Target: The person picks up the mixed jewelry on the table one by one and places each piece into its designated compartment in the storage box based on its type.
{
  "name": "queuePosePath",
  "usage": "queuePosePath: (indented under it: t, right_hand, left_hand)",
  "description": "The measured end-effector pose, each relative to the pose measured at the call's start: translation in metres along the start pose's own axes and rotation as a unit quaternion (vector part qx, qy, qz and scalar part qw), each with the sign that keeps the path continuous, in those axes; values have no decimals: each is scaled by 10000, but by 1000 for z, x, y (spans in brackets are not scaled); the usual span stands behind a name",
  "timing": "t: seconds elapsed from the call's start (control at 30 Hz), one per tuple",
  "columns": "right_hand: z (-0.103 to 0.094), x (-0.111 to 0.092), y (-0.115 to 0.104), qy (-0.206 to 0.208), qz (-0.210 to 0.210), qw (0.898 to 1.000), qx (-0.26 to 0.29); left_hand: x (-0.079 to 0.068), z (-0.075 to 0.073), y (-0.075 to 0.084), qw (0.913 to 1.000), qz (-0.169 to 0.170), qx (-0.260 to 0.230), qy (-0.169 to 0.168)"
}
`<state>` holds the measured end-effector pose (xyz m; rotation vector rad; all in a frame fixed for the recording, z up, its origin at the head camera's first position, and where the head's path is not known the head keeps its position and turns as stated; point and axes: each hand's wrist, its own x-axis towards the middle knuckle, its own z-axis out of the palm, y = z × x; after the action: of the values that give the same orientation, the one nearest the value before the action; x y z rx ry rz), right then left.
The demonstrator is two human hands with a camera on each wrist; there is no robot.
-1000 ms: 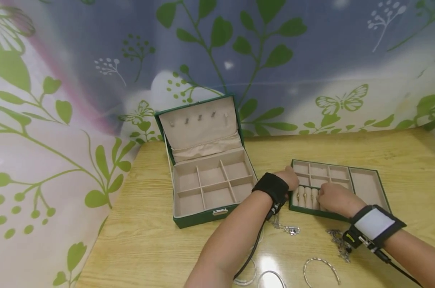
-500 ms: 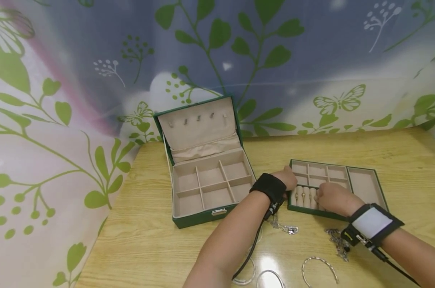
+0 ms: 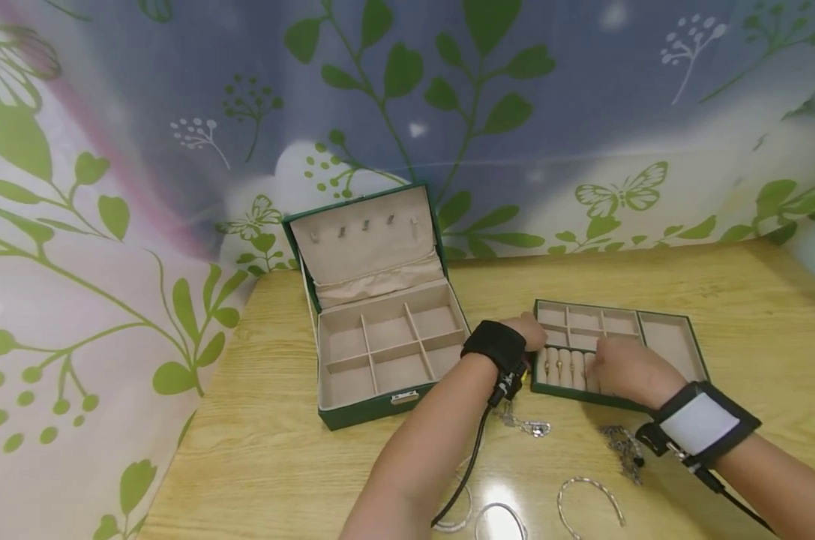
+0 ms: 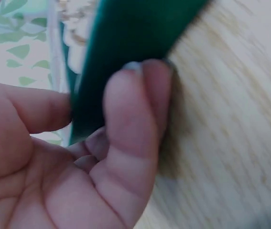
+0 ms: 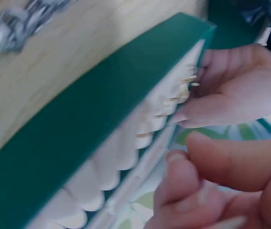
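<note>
A green jewelry tray lined in beige lies on the table, with small compartments and a row of ring rolls. My left hand grips its left end; in the left wrist view the thumb is on one side of the green wall and fingers on the other. Gold rings sit in the leftmost rolls. Over the rolls is my right hand, its fingers curled and its thumb and index tips together. Nothing shows between those tips.
An open green jewelry box with beige compartments and hooks in its lid stands left of the tray. Silver chains, another chain and several bangles lie in front. A leaf-patterned cloth hangs behind.
The head view has shifted a little, so the box and tray appear further left. My right hand has moved slightly right along the ring rolls. My left hand keeps its grip on the tray.
</note>
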<state>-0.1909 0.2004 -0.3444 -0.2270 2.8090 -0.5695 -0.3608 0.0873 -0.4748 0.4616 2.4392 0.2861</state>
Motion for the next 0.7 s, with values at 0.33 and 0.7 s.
queuePosePath:
  t: [0.33,0.7]
  right_hand:
    - [13,-32,-29,390,-494,9978,213]
    - [50,-60,-63,-190,-850,9956,359]
  left_hand:
    - [-204,-56,25,9966,310,-498,576]
    - [-280,-11,-19,9824,1412,-716,997]
